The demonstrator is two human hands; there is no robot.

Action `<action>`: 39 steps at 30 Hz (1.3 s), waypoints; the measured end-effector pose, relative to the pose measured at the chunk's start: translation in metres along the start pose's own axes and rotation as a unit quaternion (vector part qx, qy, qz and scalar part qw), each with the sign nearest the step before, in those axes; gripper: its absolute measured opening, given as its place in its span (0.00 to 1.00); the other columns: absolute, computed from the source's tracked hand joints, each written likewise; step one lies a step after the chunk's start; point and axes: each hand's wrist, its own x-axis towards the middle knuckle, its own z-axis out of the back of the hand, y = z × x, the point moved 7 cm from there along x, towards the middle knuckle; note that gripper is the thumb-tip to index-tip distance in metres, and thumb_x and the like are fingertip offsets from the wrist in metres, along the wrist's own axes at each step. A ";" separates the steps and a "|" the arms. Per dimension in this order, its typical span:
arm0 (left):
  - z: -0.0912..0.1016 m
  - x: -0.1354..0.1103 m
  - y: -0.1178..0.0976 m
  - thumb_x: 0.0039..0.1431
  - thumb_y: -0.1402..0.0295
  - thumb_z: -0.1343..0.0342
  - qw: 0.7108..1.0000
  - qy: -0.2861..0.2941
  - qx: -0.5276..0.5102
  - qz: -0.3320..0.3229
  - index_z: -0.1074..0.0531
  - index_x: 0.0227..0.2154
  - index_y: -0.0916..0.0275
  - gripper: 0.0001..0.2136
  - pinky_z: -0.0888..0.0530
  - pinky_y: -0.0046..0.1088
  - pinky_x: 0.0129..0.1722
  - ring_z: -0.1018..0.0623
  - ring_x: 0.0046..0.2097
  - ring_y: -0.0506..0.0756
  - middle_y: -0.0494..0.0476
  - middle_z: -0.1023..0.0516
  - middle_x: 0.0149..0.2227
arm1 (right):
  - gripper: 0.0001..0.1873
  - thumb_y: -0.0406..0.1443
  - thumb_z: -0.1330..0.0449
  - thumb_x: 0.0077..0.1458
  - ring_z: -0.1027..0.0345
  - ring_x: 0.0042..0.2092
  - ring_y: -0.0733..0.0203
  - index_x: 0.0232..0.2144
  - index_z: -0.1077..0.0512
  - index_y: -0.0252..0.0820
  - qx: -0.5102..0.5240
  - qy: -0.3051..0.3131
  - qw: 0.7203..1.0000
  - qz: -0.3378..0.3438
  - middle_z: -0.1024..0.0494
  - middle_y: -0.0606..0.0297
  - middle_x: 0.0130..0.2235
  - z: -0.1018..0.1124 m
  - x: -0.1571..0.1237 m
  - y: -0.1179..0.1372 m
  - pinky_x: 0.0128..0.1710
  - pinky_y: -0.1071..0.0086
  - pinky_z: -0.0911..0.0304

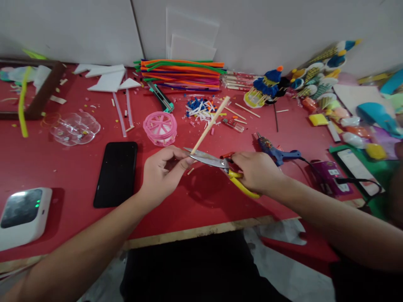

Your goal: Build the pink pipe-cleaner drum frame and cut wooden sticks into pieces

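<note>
My left hand (165,172) pinches the lower end of a pale wooden stick (210,125), which slants up and to the right. Yellow-handled scissors (208,159) are in my right hand (260,170), its fingers wrapped round the grips. The blades reach left to the stick's lower end, right by my left fingertips. Whether they bite into the wood, I cannot tell. Just below the blades, a short bit of stick (190,171) lies on the red table (176,218). Behind my hands stands a round pink wheel-like piece (160,128).
A black phone (116,174) and a white device (27,216) lie on the left. To the right are a blue glue gun (277,150) with a cord and a purple box (330,178). Pipe cleaners (184,75), a cutter knife (161,97) and cut scraps (201,110) lie toward the wall.
</note>
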 end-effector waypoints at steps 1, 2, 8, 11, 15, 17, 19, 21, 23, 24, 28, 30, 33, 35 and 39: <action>0.003 0.001 -0.003 0.55 0.69 0.40 1.000 -0.007 0.020 -0.013 0.27 0.26 0.59 0.04 0.25 0.28 0.31 0.23 0.30 0.51 0.52 0.22 0.28 | 0.18 0.44 0.48 0.56 0.27 0.36 0.51 0.37 0.27 0.37 0.009 -0.008 1.000 0.002 0.21 0.52 0.36 0.001 0.003 0.002 0.31 0.66 0.44; 0.006 0.002 -0.006 0.56 0.69 0.40 0.998 -0.016 0.042 -0.031 0.27 0.26 0.59 0.04 0.25 0.29 0.32 0.23 0.32 0.52 0.52 0.23 0.29 | 0.18 0.45 0.48 0.56 0.27 0.36 0.51 0.36 0.27 0.37 0.018 -0.018 1.000 0.001 0.22 0.53 0.35 0.002 0.006 0.003 0.32 0.66 0.44; 0.015 0.004 -0.019 0.57 0.71 0.41 0.979 -0.042 0.133 -0.148 0.26 0.30 0.59 0.02 0.27 0.28 0.34 0.25 0.33 0.51 0.52 0.23 0.30 | 0.19 0.48 0.47 0.53 0.29 0.33 0.53 0.32 0.27 0.38 0.057 -0.073 0.996 -0.017 0.23 0.54 0.32 -0.004 0.017 0.011 0.30 0.67 0.46; 0.012 0.003 -0.022 0.58 0.72 0.42 0.970 -0.033 0.164 -0.175 0.26 0.30 0.59 0.03 0.27 0.28 0.34 0.25 0.32 0.51 0.52 0.23 0.30 | 0.18 0.47 0.47 0.52 0.31 0.31 0.55 0.32 0.27 0.38 0.058 -0.081 0.995 -0.019 0.24 0.55 0.31 -0.011 0.016 0.013 0.29 0.67 0.47; 0.007 0.001 -0.029 0.58 0.73 0.43 0.953 -0.014 0.209 -0.221 0.28 0.29 0.61 0.03 0.28 0.27 0.32 0.25 0.31 0.51 0.52 0.22 0.29 | 0.18 0.45 0.50 0.53 0.32 0.29 0.56 0.29 0.28 0.38 0.055 -0.106 0.992 -0.025 0.25 0.55 0.28 -0.015 0.012 0.009 0.28 0.67 0.49; 0.005 0.001 -0.032 0.57 0.75 0.43 0.946 -0.007 0.213 -0.244 0.29 0.29 0.61 0.04 0.28 0.27 0.31 0.25 0.31 0.51 0.52 0.22 0.29 | 0.18 0.44 0.51 0.53 0.33 0.28 0.57 0.27 0.28 0.38 0.054 -0.128 0.990 -0.027 0.25 0.56 0.27 -0.015 0.011 0.007 0.27 0.67 0.50; 0.005 0.001 -0.033 0.57 0.76 0.43 0.945 -0.003 0.212 -0.250 0.29 0.29 0.61 0.04 0.29 0.27 0.30 0.25 0.31 0.50 0.52 0.22 0.29 | 0.18 0.46 0.50 0.52 0.33 0.27 0.57 0.27 0.29 0.39 0.054 -0.145 0.988 -0.022 0.25 0.57 0.27 -0.015 0.011 0.005 0.27 0.67 0.50; 0.004 0.001 -0.032 0.57 0.76 0.43 0.947 -0.001 0.206 -0.248 0.29 0.29 0.60 0.05 0.29 0.27 0.30 0.25 0.32 0.51 0.52 0.22 0.29 | 0.19 0.48 0.48 0.51 0.34 0.27 0.57 0.27 0.29 0.40 0.062 -0.156 0.986 -0.011 0.26 0.58 0.26 -0.014 0.010 0.005 0.27 0.67 0.50; 0.004 0.002 -0.030 0.58 0.76 0.43 0.949 0.000 0.202 -0.241 0.29 0.29 0.60 0.05 0.29 0.28 0.30 0.25 0.32 0.51 0.52 0.23 0.29 | 0.20 0.50 0.48 0.50 0.33 0.27 0.57 0.28 0.29 0.40 0.076 -0.165 0.983 -0.005 0.26 0.59 0.26 -0.013 0.010 0.004 0.27 0.68 0.50; 0.004 0.002 -0.030 0.58 0.75 0.43 0.950 0.000 0.200 -0.239 0.29 0.29 0.60 0.05 0.29 0.28 0.29 0.25 0.31 0.51 0.51 0.24 0.29 | 0.20 0.50 0.47 0.50 0.33 0.27 0.58 0.28 0.29 0.40 0.082 -0.172 0.982 -0.003 0.26 0.59 0.26 -0.012 0.009 0.004 0.27 0.68 0.49; 0.005 0.003 -0.026 0.58 0.74 0.43 0.955 -0.005 0.197 -0.220 0.29 0.29 0.60 0.04 0.29 0.30 0.29 0.26 0.31 0.52 0.52 0.24 0.28 | 0.20 0.51 0.47 0.50 0.34 0.26 0.59 0.27 0.30 0.40 0.101 -0.198 0.975 0.003 0.27 0.61 0.26 -0.009 0.007 0.004 0.26 0.68 0.49; 0.005 0.003 -0.024 0.58 0.74 0.43 0.958 -0.007 0.192 -0.211 0.28 0.30 0.60 0.04 0.29 0.30 0.30 0.26 0.31 0.52 0.52 0.24 0.29 | 0.20 0.51 0.47 0.50 0.35 0.26 0.60 0.27 0.30 0.40 0.107 -0.203 0.973 0.006 0.28 0.61 0.25 -0.009 0.007 0.004 0.26 0.69 0.50; 0.004 0.003 -0.023 0.58 0.74 0.43 0.962 0.001 0.178 -0.206 0.28 0.30 0.60 0.04 0.30 0.30 0.30 0.27 0.31 0.52 0.52 0.25 0.28 | 0.20 0.51 0.47 0.50 0.37 0.25 0.60 0.27 0.30 0.40 0.109 -0.211 0.971 0.009 0.28 0.62 0.25 -0.009 0.006 0.005 0.26 0.69 0.50; 0.004 0.003 -0.024 0.58 0.75 0.43 0.963 0.005 0.171 -0.211 0.28 0.30 0.60 0.04 0.30 0.30 0.29 0.27 0.30 0.52 0.52 0.25 0.28 | 0.19 0.50 0.47 0.50 0.37 0.25 0.61 0.26 0.30 0.40 0.103 -0.219 0.970 0.014 0.29 0.62 0.24 -0.009 0.005 0.005 0.25 0.69 0.50; 0.003 0.001 -0.026 0.58 0.75 0.43 0.962 0.005 0.170 -0.213 0.28 0.30 0.59 0.04 0.30 0.31 0.30 0.26 0.31 0.52 0.52 0.24 0.29 | 0.16 0.46 0.49 0.52 0.40 0.23 0.62 0.23 0.32 0.41 0.092 -0.240 0.966 0.019 0.29 0.62 0.23 -0.007 0.001 0.007 0.24 0.68 0.53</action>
